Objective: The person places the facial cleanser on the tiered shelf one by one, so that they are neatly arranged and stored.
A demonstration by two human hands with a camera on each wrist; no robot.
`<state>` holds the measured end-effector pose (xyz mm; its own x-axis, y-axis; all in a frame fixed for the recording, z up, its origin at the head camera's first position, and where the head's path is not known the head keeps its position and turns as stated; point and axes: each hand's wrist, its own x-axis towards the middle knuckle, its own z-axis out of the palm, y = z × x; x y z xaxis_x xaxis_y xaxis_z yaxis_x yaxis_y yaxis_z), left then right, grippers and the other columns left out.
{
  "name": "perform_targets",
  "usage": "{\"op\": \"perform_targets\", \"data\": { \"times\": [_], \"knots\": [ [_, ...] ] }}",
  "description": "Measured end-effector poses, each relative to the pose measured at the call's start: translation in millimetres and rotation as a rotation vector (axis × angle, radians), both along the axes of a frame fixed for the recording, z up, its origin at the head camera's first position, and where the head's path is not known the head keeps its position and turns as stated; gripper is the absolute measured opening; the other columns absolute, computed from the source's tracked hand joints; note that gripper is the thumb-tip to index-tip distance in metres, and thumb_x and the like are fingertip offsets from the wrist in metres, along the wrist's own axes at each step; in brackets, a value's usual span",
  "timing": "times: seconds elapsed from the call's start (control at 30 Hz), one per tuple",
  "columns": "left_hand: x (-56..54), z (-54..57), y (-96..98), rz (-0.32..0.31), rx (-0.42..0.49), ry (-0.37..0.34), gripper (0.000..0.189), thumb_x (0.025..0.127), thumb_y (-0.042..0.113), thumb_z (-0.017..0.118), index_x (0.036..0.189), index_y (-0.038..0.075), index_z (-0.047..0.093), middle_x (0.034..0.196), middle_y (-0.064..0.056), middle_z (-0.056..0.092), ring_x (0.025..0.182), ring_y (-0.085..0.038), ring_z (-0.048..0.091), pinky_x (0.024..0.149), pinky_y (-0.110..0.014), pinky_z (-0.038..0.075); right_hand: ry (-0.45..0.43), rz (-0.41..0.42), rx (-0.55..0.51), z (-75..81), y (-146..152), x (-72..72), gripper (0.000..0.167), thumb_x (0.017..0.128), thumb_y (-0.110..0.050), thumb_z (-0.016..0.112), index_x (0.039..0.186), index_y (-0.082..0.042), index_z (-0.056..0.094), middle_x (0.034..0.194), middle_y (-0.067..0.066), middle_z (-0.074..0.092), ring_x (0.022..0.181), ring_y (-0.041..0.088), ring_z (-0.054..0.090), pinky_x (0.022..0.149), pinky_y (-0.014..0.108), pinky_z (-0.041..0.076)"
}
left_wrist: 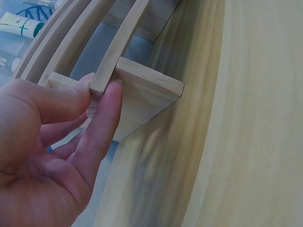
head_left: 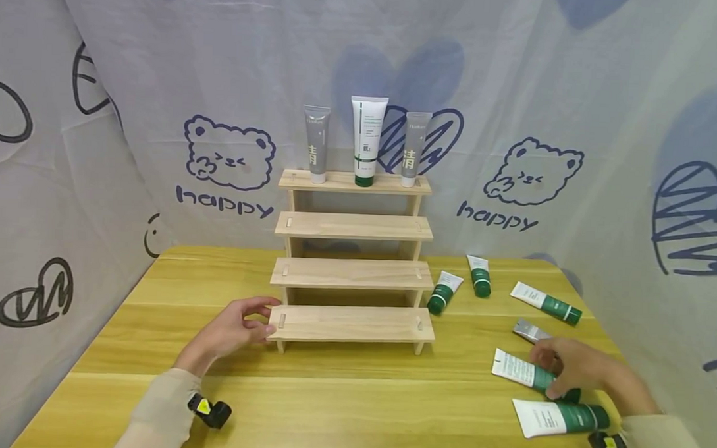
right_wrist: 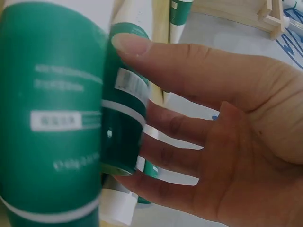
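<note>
At the left end of the wooden step shelf (head_left: 350,324), my left hand (head_left: 239,326) pinches the lowest board between thumb and fingers. The left wrist view shows the thumb (left_wrist: 64,100) on one face of that board and fingers on the other. On the right of the table, my right hand (head_left: 579,369) holds a white and green squeeze tube (head_left: 516,369) by its green cap half. Its thumb (right_wrist: 135,45) lies over the green part, with the other fingers along the far side. A grey tube (head_left: 530,331) lies just behind this hand, partly covered by it.
Two grey tubes (head_left: 317,143) and a white one (head_left: 369,138) stand on the top board. A larger green and white tube (head_left: 544,417) lies in front of my right hand. Several others, including one by the shelf (head_left: 445,291), lie behind. Printed cloth (head_left: 365,26) encloses the table.
</note>
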<state>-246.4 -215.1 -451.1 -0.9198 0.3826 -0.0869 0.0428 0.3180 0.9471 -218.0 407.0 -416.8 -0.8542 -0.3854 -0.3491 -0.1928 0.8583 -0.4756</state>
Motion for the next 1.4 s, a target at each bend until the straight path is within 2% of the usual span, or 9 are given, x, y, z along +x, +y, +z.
{"op": "perform_targets", "data": {
  "times": [0.2, 0.3, 0.43, 0.53, 0.67, 0.87, 1.3, 1.4],
  "knots": [
    [0.1, -1.0, -0.8, 0.0, 0.004, -0.001, 0.058, 0.099, 0.004, 0.066, 0.152, -0.003, 0.043, 0.133, -0.029, 0.051, 0.094, -0.021, 0.069, 0.084, -0.03, 0.067, 0.011, -0.007, 0.035, -7.1, -6.2, -2.1, 0.049, 0.065, -0.004, 0.092, 0.105, -0.01, 0.064, 0.103, 0.004, 0.068, 0.095, 0.019, 0.058, 0.086, 0.039, 0.055],
    [0.0, -0.7, -0.4, -0.003, 0.004, -0.003, 0.058, 0.099, 0.004, 0.066, 0.152, -0.003, 0.043, 0.133, -0.029, 0.051, 0.095, -0.021, 0.07, 0.085, -0.03, 0.067, 0.036, -0.02, 0.04, -8.2, -7.7, -2.1, 0.049, 0.064, -0.003, 0.091, 0.103, -0.011, 0.063, 0.099, 0.002, 0.065, 0.091, 0.018, 0.055, 0.082, 0.034, 0.053],
    [-0.3, -0.7, -0.2, -0.003, 0.007, -0.01, 0.058, 0.099, 0.004, 0.066, 0.152, -0.003, 0.043, 0.133, -0.028, 0.052, 0.097, -0.021, 0.07, 0.085, -0.029, 0.066, 0.126, 0.013, 0.041, -9.5, -8.1, -2.0, 0.047, 0.063, -0.006, 0.089, 0.101, -0.011, 0.061, 0.092, 0.0, 0.062, 0.082, 0.011, 0.052, 0.071, 0.024, 0.048],
    [-0.7, -1.0, -0.7, -0.004, 0.008, -0.01, 0.058, 0.099, 0.004, 0.066, 0.152, -0.004, 0.042, 0.133, -0.029, 0.052, 0.098, -0.021, 0.07, 0.085, -0.029, 0.066, 0.173, 0.026, 0.046, -10.2, -9.6, -2.6, 0.044, 0.062, -0.007, 0.085, 0.1, -0.012, 0.062, 0.088, -0.001, 0.06, 0.078, 0.009, 0.05, 0.066, 0.021, 0.044],
    [-1.4, -1.4, -1.4, -0.006, 0.009, -0.005, 0.058, 0.099, 0.003, 0.065, 0.152, -0.004, 0.042, 0.132, -0.029, 0.052, 0.098, -0.021, 0.07, 0.085, -0.029, 0.066, 0.175, 0.008, 0.07, -9.4, -13.3, -4.3, 0.042, 0.062, -0.006, 0.08, 0.1, -0.012, 0.064, 0.087, -0.001, 0.06, 0.079, 0.012, 0.05, 0.066, 0.022, 0.044],
    [-2.5, -1.9, -2.1, -0.018, 0.005, 0.0, 0.058, 0.099, 0.004, 0.065, 0.152, -0.004, 0.042, 0.132, -0.029, 0.052, 0.1, -0.022, 0.07, 0.085, -0.03, 0.066, 0.175, -0.009, 0.108, -9.4, -17.3, -7.7, 0.038, 0.064, -0.006, 0.08, 0.1, -0.01, 0.067, 0.087, -0.001, 0.062, 0.079, 0.013, 0.051, 0.066, 0.024, 0.045],
    [-2.1, -1.3, -2.0, -0.011, -0.007, 0.004, 0.057, 0.099, 0.004, 0.065, 0.151, -0.004, 0.043, 0.132, -0.029, 0.052, 0.099, -0.021, 0.07, 0.084, -0.029, 0.066, 0.25, 0.009, 0.212, -11.1, -25.5, -13.3, 0.035, 0.065, -0.011, 0.085, 0.097, -0.009, 0.07, 0.082, -0.004, 0.059, 0.075, 0.013, 0.048, 0.064, 0.025, 0.042],
    [-1.6, -2.3, -2.6, -0.013, -0.005, 0.007, 0.058, 0.099, 0.004, 0.065, 0.151, -0.005, 0.042, 0.133, -0.029, 0.052, 0.099, -0.021, 0.07, 0.084, -0.029, 0.066, 0.263, 0.01, 0.232, -11.2, -26.6, -14.2, 0.034, 0.065, -0.013, 0.086, 0.096, -0.008, 0.072, 0.082, -0.004, 0.061, 0.075, 0.013, 0.048, 0.065, 0.026, 0.044]
  ]
}}
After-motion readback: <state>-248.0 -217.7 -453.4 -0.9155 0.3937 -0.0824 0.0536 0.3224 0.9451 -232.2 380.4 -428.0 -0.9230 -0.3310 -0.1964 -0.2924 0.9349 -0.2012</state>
